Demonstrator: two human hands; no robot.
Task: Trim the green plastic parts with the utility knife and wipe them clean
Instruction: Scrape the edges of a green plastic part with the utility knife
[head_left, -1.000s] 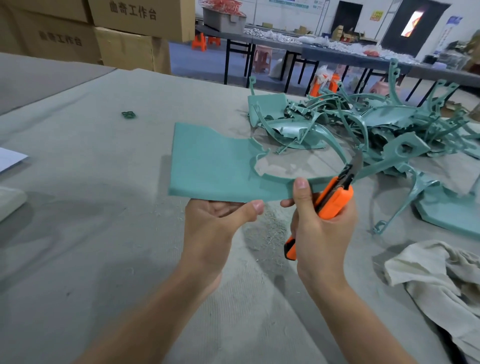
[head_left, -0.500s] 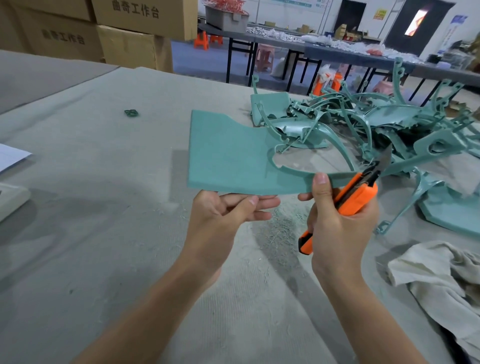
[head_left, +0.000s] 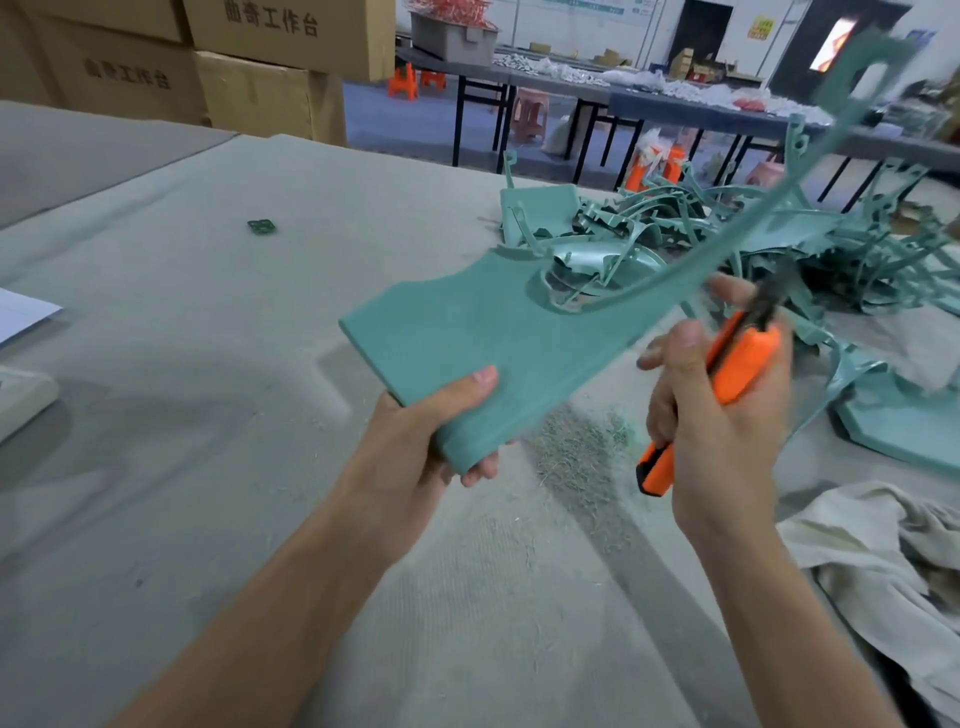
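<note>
Cartons (head_left: 270, 47) behind the tabletop (head_left: 182, 338) read 曲奇工作台. Motion blur hides the utility knife (head_left: 740, 364) blade from me. My right hand (head_left: 722, 441) keeps a full grip round its orange handle. My left hand (head_left: 415, 441) grip pinches the near corner of the green plastic part (head_left: 483, 332), which slants up-right above the tabletop.

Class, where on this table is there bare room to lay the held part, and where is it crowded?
Free: table between small green scrap and left hand. Crowded: pile of green parts, cloth and shavings on the right.
</note>
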